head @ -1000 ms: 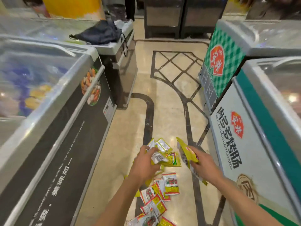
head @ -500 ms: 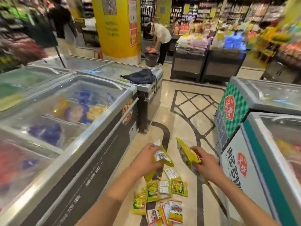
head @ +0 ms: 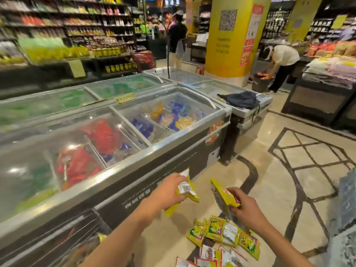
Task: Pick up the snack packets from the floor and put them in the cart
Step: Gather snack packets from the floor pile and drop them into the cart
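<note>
My left hand (head: 166, 192) grips a bunch of yellow snack packets (head: 187, 189), the top one showing a white barcode label. My right hand (head: 244, 206) holds another yellow snack packet (head: 223, 195) by its edge, a little to the right. Both are raised above the floor. Below them several yellow-green and red-white snack packets (head: 221, 236) lie scattered on the beige tiled floor (head: 273, 189). No cart shows in this view.
A long glass-topped chest freezer (head: 115, 151) runs along my left, close to my left arm. A dark bag (head: 241, 100) lies on the farther freezer. Another freezer edge (head: 346, 199) is at the right. Two people stand by a yellow pillar (head: 231, 35) beyond.
My view has lifted and swung left, from the floor to the shop aisle. Both hands have risen with their packets, and the pile on the floor now sits lower in view.
</note>
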The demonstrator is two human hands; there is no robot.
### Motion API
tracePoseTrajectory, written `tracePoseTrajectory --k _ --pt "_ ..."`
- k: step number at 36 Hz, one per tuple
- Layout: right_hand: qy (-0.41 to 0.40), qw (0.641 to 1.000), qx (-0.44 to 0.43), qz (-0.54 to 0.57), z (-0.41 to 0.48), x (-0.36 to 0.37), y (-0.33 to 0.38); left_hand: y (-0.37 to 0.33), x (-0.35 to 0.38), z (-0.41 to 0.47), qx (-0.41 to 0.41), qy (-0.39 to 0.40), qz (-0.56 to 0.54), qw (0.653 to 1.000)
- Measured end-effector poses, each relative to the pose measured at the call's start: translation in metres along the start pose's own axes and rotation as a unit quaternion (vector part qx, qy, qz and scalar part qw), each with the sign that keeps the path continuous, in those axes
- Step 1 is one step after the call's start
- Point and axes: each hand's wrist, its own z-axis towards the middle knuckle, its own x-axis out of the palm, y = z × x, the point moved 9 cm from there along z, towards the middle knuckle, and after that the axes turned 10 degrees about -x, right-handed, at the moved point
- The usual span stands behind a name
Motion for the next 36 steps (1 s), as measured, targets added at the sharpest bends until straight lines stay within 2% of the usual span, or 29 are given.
tracePoseTrajectory --k 10,13,17,24,31,36 --pt "0.063 0.991 -0.115 0.04 0.016 0.067 0.081 0.093 -0.049 -0.142 -0.136 -0.097 0.024 0.986" --pt "0.087 0.985 -0.14 0.048 0.014 0.09 0.112 0.129 -0.055 -0.191 -0.186 -0.105 0.016 0.977" --pt "0.125 0.969 -0.212 0.02 0.012 0.14 0.159 0.179 -0.059 -0.262 -0.271 -0.116 0.018 0.955" --pt "0.197 0.942 -0.27 0.019 0.003 0.235 0.232 0.248 -0.047 -0.364 -0.378 -0.142 0.005 0.915" --pt "0.292 0.909 -0.297 -0.007 -0.024 0.34 0.285 0.298 -0.018 -0.424 -0.456 -0.088 0.01 0.886" --pt "0.337 0.886 -0.31 -0.067 -0.034 0.409 0.294 0.33 0.0 -0.432 -0.468 -0.066 -0.02 0.881"
